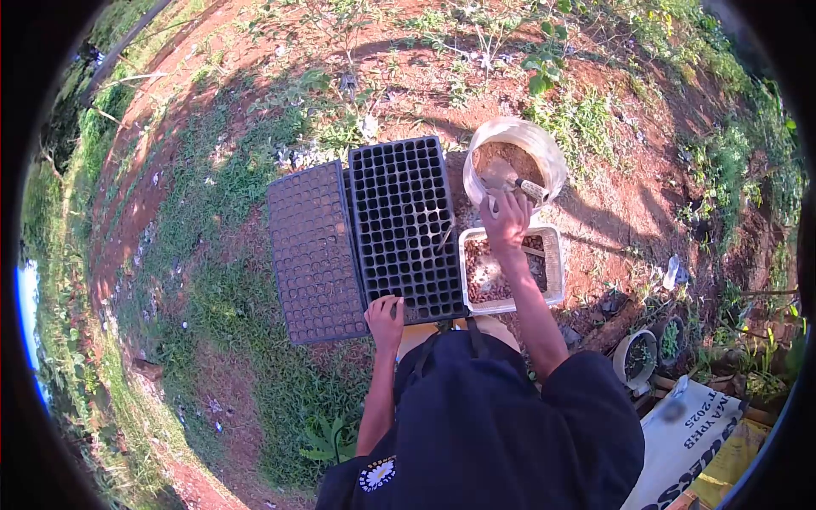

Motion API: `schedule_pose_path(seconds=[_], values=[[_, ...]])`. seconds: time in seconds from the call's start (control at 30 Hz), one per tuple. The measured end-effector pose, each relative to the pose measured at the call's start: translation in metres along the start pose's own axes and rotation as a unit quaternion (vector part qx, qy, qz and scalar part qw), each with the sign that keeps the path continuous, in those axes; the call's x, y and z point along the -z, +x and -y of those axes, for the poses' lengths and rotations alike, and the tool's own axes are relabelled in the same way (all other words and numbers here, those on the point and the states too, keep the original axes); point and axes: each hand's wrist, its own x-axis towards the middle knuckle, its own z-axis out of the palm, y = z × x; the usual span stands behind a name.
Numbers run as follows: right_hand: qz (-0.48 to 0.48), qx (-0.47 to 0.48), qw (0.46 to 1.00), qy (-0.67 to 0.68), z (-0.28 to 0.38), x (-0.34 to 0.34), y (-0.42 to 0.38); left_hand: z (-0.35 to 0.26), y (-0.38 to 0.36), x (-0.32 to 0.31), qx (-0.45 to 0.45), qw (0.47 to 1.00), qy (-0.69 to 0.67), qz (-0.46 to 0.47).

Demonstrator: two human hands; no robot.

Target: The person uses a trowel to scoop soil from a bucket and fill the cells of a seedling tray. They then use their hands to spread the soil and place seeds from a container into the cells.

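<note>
A seedling tray filled with brown soil lies beside a black seedling tray with open cells. At their near edges rests my left hand, its fingers apart. A small thin tool or stick lies on the black tray's right side. My right hand reaches over a white plastic basket and closes at the near rim of a round pale bucket; its fingertips are partly hidden. Inside the bucket are brown soil and a trowel. The basket holds small reddish-brown pieces and a whitish patch.
Grass and red soil surround the trays, with small leafy plants beyond them. At the right stand round pots near a log. A printed white sack lies at the lower right, and a clear plastic bottle sits farther up.
</note>
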Motion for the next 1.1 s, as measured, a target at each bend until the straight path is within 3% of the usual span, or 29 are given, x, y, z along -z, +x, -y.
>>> schedule_pose_path(seconds=[0.07, 0.1, 0.17, 0.2, 0.23, 0.27, 0.3, 0.4, 0.47, 0.57, 0.63, 0.73, 0.8, 0.93, 1.03, 1.1], values=[[0.090, -0.064, 0.987, -0.121, -0.027, 0.015, 0.039, -0.001, -0.007, -0.003, 0.033, 0.999, 0.000, -0.026], [0.088, -0.063, 0.987, -0.120, -0.044, 0.015, 0.048, 0.002, -0.011, -0.006, 0.055, 0.998, 0.002, -0.001], [0.217, -0.024, 0.935, -0.280, -0.079, 0.006, 0.060, -0.003, -0.018, -0.011, 0.047, 0.999, 0.017, 0.000], [0.213, -0.023, 0.936, -0.279, -0.098, -0.002, 0.066, -0.005, -0.020, -0.013, 0.040, 0.999, 0.032, 0.004], [0.341, -0.045, 0.910, -0.231, -0.116, -0.012, 0.069, -0.003, -0.024, -0.015, 0.062, 0.995, 0.041, 0.065], [0.463, -0.065, 0.866, -0.179, -0.129, -0.021, 0.070, -0.006, -0.027, -0.015, 0.061, 0.995, 0.041, 0.062], [0.482, -0.077, 0.862, -0.137, -0.134, -0.026, 0.070, -0.010, -0.029, -0.014, 0.042, 0.994, 0.060, 0.078], [0.466, -0.065, 0.880, -0.067, -0.146, -0.049, 0.058, -0.013, -0.031, -0.016, 0.020, 0.991, 0.084, 0.104], [0.506, -0.079, 0.856, -0.077, -0.139, -0.049, 0.063, -0.018, -0.031, -0.014, 0.033, 0.986, 0.110, 0.117], [0.457, -0.066, 0.882, -0.099, -0.138, -0.047, 0.064, -0.012, -0.030, -0.019, 0.036, 0.986, 0.119, 0.114], [0.346, 0.087, 0.923, -0.144, -0.146, -0.040, 0.064, -0.013, -0.029, -0.019, 0.033, 0.985, 0.124, 0.113], [0.275, 0.099, 0.942, -0.162, -0.145, -0.025, 0.079, -0.014, -0.025, -0.020, 0.033, 0.985, 0.127, 0.108], [0.320, 0.076, 0.918, -0.222, -0.133, -0.009, 0.090, -0.016, -0.023, -0.023, 0.037, 0.986, 0.124, 0.105], [0.257, 0.070, 0.930, -0.251, -0.146, -0.005, 0.094, -0.015, -0.018, -0.024, 0.034, 0.986, 0.133, 0.093], [0.290, 0.023, 0.935, -0.201, -0.146, 0.000, 0.106, -0.015, -0.011, -0.024, 0.037, 0.985, 0.135, 0.103], [0.364, -0.037, 0.898, -0.243, -0.140, 0.000, 0.113, -0.017, -0.009, -0.024, 0.025, 0.986, 0.135, 0.092]])
